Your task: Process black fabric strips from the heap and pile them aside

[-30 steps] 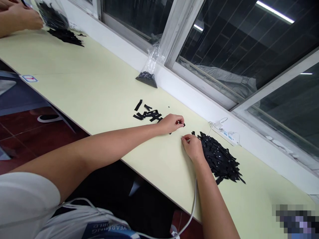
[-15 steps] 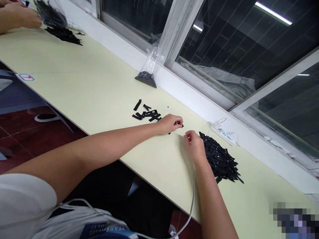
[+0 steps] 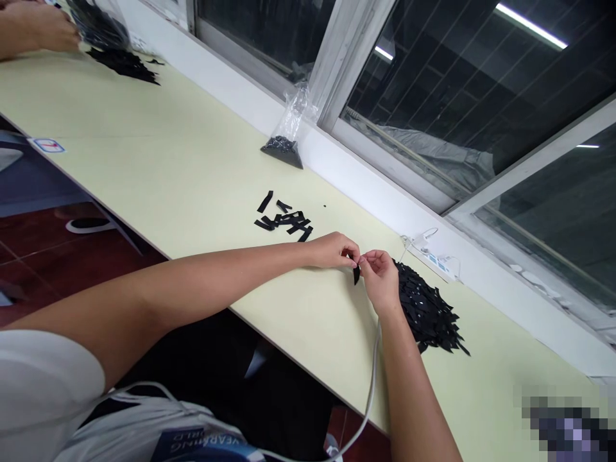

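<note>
My left hand (image 3: 339,251) pinches a short black fabric strip (image 3: 357,276), whose lower end hangs below the fingertips. Meeting it from the right, my right hand (image 3: 380,273) has its thumb and fingers pressed together at the strip's upper end; its fingertips hide whatever small thing may be between them. Several loose black strips (image 3: 293,220) lie beyond my left wrist. Just right of my right hand is a large heap of black strips (image 3: 428,308) with small pale specks.
A clear plastic bag (image 3: 283,144) of small dark pieces leans by the window ledge. A power strip (image 3: 436,262) sits along the wall. Another person's hand (image 3: 43,27) is at far left beside a dark pile (image 3: 125,65). A white cable (image 3: 375,366) crosses the table edge.
My hands have come together: the left moved right and slightly down, and the right now touches the strip. The strip hangs lower and shows more plainly.
</note>
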{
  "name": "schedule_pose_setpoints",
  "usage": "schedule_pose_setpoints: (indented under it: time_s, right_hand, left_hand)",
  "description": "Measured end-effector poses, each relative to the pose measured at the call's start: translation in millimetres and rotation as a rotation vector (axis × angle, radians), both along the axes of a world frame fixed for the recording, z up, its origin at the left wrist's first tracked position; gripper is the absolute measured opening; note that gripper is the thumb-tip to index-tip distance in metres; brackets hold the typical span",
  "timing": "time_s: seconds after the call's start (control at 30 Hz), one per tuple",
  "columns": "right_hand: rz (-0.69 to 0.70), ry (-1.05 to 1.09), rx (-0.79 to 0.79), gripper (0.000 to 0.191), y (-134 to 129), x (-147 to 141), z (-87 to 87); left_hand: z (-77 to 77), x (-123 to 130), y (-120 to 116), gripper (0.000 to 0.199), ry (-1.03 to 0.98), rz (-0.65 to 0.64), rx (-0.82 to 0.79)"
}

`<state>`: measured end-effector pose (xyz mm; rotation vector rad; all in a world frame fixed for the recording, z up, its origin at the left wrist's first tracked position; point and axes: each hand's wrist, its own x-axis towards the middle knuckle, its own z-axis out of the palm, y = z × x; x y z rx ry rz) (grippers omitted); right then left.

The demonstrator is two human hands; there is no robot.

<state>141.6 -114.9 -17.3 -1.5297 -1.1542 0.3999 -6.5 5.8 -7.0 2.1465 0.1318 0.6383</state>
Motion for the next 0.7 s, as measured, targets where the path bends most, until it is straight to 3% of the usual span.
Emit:
schedule_pose_setpoints:
  time_s: [0.4, 0.7]
  right_hand:
    - [0.045, -0.007, -0.081, 0.037, -3.5, 2.3, 0.0]
    - [0.066, 0.071, -0.065, 0.036, -2.1, -3.4, 0.0]
  left_hand:
    - [-0.3, -0.3, 6.0, 0.006, -0.034, 0.061, 0.064]
    - [0.9, -0.1, 6.6, 0.005, -0.051, 0.061, -0.011]
